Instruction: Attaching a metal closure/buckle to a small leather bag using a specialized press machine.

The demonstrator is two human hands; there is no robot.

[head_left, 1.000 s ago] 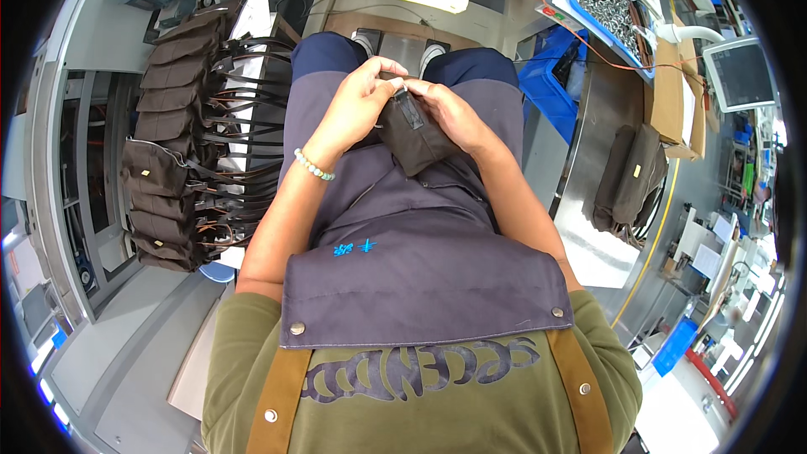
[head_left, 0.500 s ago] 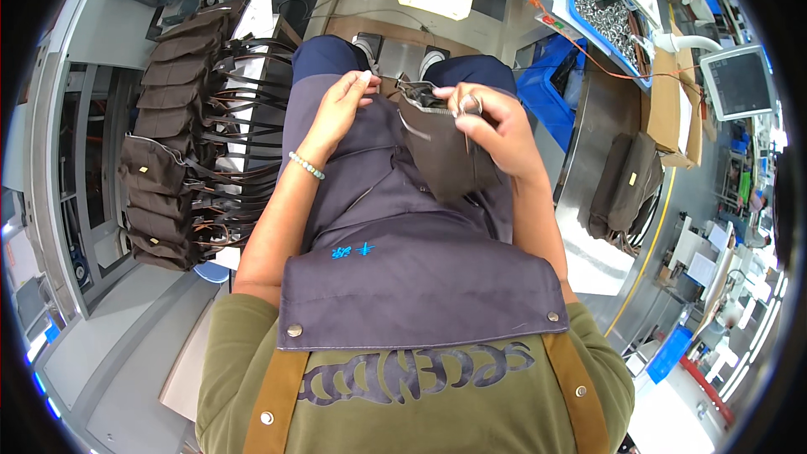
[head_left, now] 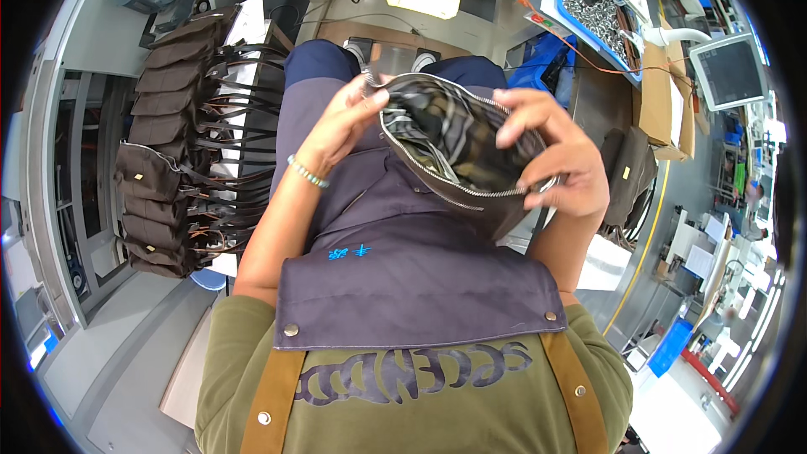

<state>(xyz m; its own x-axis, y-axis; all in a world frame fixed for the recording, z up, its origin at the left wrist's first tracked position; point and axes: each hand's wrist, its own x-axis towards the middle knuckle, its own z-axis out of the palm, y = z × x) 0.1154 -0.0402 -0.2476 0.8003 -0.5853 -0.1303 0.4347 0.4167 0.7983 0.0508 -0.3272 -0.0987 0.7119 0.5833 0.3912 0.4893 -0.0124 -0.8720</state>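
A dark brown zippered bag [head_left: 504,220] lies over my lap, its mouth spread wide and its plaid lining [head_left: 454,130] showing. At the left end of the metal zipper, my left hand [head_left: 346,118] pinches the bag's corner between thumb and fingers. My right hand [head_left: 561,151] grips the right side of the rim, with some fingers inside the mouth and the thumb outside. A small pair of scissors [head_left: 551,183] hangs at that hand, mostly hidden by it; only part of the metal shows.
Several brown bags with dark straps [head_left: 160,130] stand in a row at my left. More brown bags [head_left: 629,176] lie at my right. Ahead are a yellow bin [head_left: 427,0], a blue tray of metal parts [head_left: 588,29], a cardboard box [head_left: 660,109] and a screen [head_left: 730,71].
The bag's mouth has turned toward me and been pulled wide, so the lining shows. My left hand has taken hold of its left corner; my right hand has moved rightward along the rim.
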